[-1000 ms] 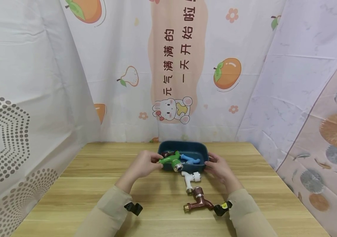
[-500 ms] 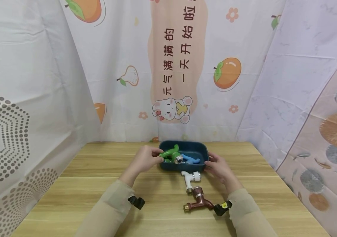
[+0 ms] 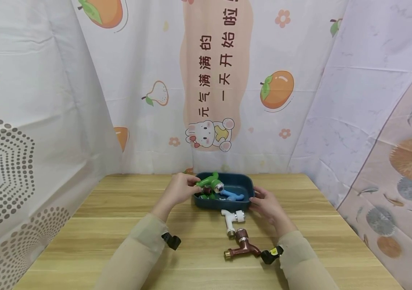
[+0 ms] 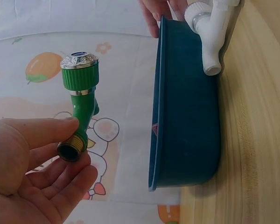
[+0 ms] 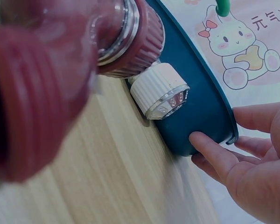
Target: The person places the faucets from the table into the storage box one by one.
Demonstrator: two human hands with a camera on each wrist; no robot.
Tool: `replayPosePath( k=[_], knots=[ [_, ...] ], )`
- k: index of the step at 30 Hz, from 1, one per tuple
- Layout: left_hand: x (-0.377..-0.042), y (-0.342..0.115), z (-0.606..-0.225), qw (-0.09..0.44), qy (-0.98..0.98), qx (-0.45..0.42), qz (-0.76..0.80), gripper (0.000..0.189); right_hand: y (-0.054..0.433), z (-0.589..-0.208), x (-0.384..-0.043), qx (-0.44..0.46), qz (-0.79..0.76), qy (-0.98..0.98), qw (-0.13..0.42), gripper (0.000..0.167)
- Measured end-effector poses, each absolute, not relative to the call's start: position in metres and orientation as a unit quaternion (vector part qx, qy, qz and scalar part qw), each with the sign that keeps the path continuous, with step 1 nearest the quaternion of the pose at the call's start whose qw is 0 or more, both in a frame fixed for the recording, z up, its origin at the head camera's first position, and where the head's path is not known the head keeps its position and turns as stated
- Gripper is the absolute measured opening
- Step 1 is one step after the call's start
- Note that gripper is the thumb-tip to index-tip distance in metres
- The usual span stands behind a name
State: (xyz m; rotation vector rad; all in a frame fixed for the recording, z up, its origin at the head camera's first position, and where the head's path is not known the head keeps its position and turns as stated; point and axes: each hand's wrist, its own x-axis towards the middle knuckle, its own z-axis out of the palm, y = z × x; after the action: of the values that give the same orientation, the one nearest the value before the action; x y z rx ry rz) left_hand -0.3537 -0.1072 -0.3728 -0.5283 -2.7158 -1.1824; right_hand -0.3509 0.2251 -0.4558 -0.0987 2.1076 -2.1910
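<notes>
My left hand (image 3: 178, 190) pinches a green tap (image 4: 85, 93) by its threaded brass end, thumb on top and fingers below. In the left wrist view the tap's chrome-topped knob points up. It hangs over the left part of a dark blue plastic bin (image 3: 213, 204). At the bin's right end, my right hand (image 3: 266, 204) holds the rim and outer wall between thumb and fingers. Inside the bin lie a blue tap (image 3: 233, 196), a dark red tap (image 3: 207, 190) and another green piece (image 3: 209, 196), partly hidden by the held tap.
A white tap (image 3: 230, 221) lies right in front of the bin. Nearer the person is a dark red tap (image 3: 243, 245) with a brass thread, beside the right wrist camera (image 3: 272, 255). A printed curtain (image 3: 155, 133) hangs behind the wooden table (image 3: 119, 225).
My left hand has lifted the green tap from the bin's front rim and moved it back and up over the bin. The right hand has stayed at the bin's end.
</notes>
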Motion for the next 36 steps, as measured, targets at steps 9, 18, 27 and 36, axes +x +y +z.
replayPosePath(
  k=[9, 18, 27, 36],
  knots=[
    [-0.364, -0.105, -0.372, 0.079, -0.907, -0.166, -0.378, 0.025, 0.224, -0.454, -0.349, -0.026, -0.715, 0.697, 0.05, 0.061],
    [-0.377, -0.102, -0.373, 0.082, -0.915, -0.15, -0.364, 0.025, 0.224, -0.454, -0.348, -0.029, -0.712, 0.7, 0.047, 0.062],
    [-0.387, -0.095, -0.373, 0.081, -0.918, -0.147, -0.359, 0.02, 0.223, -0.454, -0.348, -0.035, -0.714, 0.698, 0.049, 0.062],
    [-0.398, -0.086, -0.376, 0.086, -0.923, -0.149, -0.345, 0.02, 0.224, -0.456, -0.349, -0.041, -0.715, 0.697, 0.045, 0.063]
  ],
)
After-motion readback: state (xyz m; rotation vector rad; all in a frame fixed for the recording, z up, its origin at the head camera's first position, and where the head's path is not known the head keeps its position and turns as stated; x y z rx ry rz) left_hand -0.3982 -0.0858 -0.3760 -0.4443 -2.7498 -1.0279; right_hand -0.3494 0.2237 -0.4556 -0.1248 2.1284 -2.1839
